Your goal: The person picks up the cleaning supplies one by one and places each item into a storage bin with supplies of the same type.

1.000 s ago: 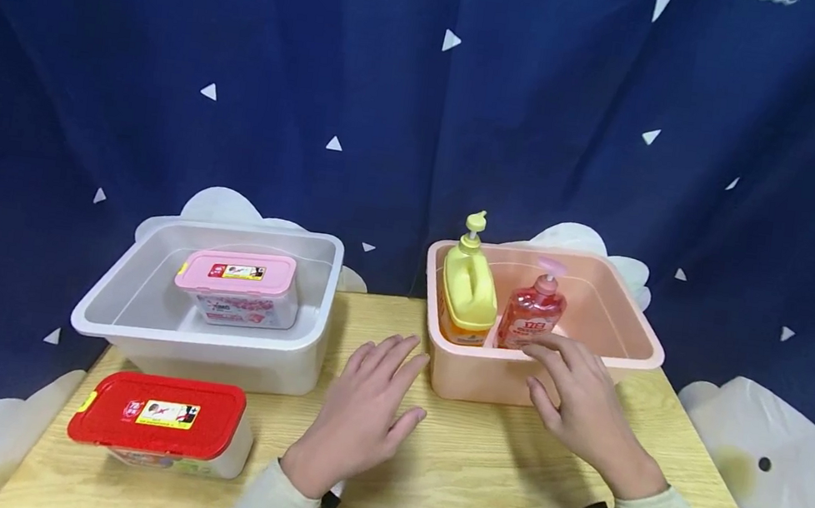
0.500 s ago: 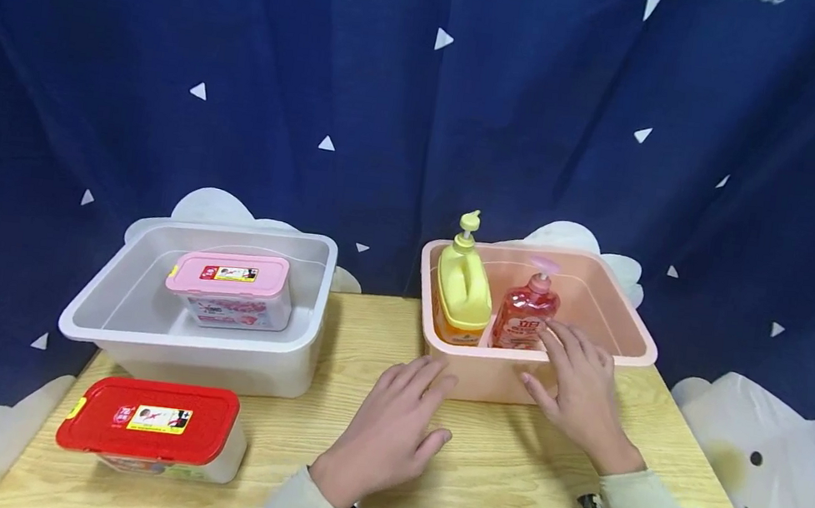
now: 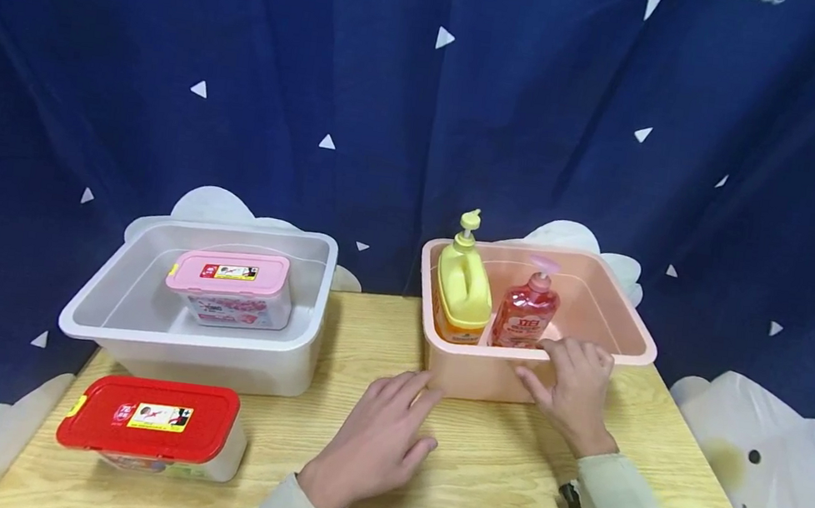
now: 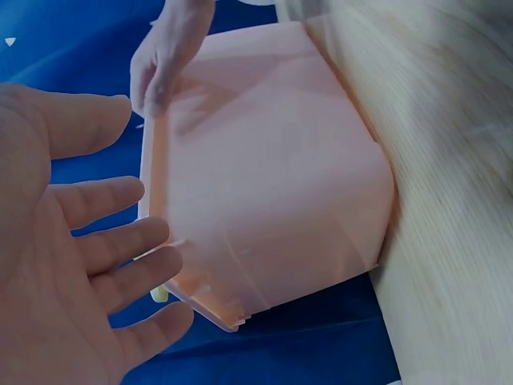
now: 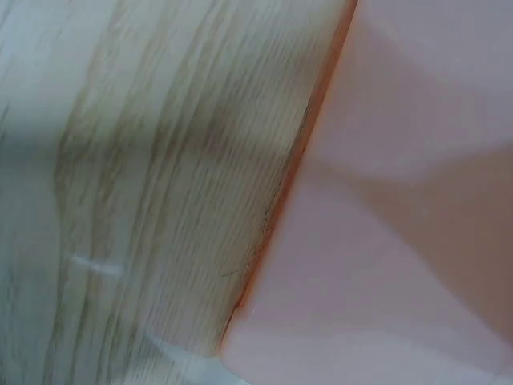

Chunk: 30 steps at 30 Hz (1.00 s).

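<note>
My right hand (image 3: 573,390) grips the front rim of the pink plastic basin (image 3: 469,376), fingers over the edge and thumb against the outer wall. In the left wrist view that same hand (image 4: 170,60) holds the rim (image 4: 157,160). My left hand (image 3: 375,439) hovers over the table, fingers spread and holding nothing, just in front of the basin's left corner. Inside the basin stand a yellow pump jug (image 3: 465,290) and a red pump bottle (image 3: 526,311). Only the basin wall (image 5: 401,265) and wooden table show in the right wrist view.
A white basin (image 3: 229,364) stands at the left, holding a box with a pink lid (image 3: 231,274). Before it lies a box with a red lid (image 3: 151,417). All stand on a wooden table (image 3: 469,504), with a dark blue curtain (image 3: 390,76) behind.
My right hand has come down onto the pink basin's front rim and closed on it. My left hand has shifted slightly rightward and lower. The basins and boxes have stayed in place.
</note>
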Each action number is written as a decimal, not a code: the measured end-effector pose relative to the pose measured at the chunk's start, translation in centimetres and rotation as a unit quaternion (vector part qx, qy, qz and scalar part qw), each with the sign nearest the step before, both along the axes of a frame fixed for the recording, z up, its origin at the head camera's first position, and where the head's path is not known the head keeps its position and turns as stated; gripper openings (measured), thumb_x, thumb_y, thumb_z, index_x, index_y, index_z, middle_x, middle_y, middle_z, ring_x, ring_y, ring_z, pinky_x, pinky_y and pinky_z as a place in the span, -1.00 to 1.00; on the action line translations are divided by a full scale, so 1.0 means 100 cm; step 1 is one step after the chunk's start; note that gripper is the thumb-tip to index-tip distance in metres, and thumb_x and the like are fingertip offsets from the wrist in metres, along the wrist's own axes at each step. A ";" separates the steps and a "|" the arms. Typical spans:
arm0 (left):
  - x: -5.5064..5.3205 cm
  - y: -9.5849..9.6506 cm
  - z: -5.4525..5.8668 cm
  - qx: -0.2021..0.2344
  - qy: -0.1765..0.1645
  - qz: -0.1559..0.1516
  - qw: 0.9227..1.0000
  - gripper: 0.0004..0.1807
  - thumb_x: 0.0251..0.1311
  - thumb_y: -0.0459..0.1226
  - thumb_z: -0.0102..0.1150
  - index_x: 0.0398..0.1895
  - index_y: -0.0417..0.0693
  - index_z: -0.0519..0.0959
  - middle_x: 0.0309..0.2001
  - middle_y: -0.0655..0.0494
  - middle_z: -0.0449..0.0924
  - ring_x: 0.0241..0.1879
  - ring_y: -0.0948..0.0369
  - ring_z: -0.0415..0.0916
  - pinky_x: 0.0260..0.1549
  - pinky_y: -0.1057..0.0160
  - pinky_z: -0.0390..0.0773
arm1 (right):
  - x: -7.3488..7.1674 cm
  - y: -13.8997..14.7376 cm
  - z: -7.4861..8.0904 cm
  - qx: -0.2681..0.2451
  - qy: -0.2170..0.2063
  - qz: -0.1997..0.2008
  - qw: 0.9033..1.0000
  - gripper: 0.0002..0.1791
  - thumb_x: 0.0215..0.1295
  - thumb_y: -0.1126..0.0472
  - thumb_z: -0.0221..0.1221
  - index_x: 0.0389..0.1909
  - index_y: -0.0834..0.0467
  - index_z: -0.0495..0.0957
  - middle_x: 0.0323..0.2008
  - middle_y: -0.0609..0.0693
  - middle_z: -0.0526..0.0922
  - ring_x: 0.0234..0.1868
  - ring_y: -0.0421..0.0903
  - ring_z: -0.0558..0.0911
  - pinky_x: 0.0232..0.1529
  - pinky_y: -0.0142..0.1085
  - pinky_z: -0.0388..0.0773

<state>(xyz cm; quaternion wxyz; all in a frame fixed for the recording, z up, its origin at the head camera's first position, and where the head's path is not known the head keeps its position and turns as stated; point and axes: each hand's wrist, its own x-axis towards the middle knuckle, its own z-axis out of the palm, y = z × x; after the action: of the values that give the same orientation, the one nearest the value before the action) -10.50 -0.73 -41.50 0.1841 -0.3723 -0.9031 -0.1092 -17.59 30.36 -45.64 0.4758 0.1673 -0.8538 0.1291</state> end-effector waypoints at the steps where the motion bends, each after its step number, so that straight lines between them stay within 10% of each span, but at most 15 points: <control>1: 0.000 -0.001 -0.001 -0.001 0.001 -0.001 1.000 -0.43 0.22 0.03 0.23 0.26 0.05 0.44 0.33 0.00 0.45 0.32 0.08 0.42 0.25 0.04 0.45 | -0.001 0.000 0.000 -0.001 0.002 -0.002 1.000 -0.17 0.26 -0.51 -0.07 -0.28 0.25 0.60 -0.45 0.16 0.57 -0.33 0.19 0.49 -0.11 0.12 0.22; 21: 0.006 -0.067 -0.016 -0.029 0.023 0.007 0.999 -0.45 0.15 -0.04 0.31 0.19 0.00 0.49 0.23 0.03 0.53 0.17 0.09 0.52 0.11 0.07 0.52 | -0.010 -0.008 -0.005 -0.003 0.047 -0.001 0.999 -0.34 0.17 -0.36 0.15 -0.39 0.25 0.57 -0.52 0.14 0.54 -0.39 0.19 0.46 -0.16 0.10 0.24; 30: 0.003 -0.100 0.012 -0.069 0.049 0.019 0.996 -0.44 0.05 -0.09 0.39 0.14 -0.04 0.52 0.21 -0.01 0.55 0.18 0.02 0.52 0.15 0.03 0.51 | -0.005 -0.003 -0.006 -0.018 0.030 -0.013 0.999 -0.31 0.18 -0.37 0.12 -0.34 0.26 0.58 -0.51 0.18 0.54 -0.37 0.22 0.44 -0.16 0.14 0.21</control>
<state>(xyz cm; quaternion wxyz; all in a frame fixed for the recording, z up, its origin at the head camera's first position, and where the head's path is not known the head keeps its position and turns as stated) -10.25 -10.77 -40.31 0.2039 -0.3716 -0.9054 -0.0243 -18.12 30.03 -46.20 0.5055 0.1513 -0.8389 0.1337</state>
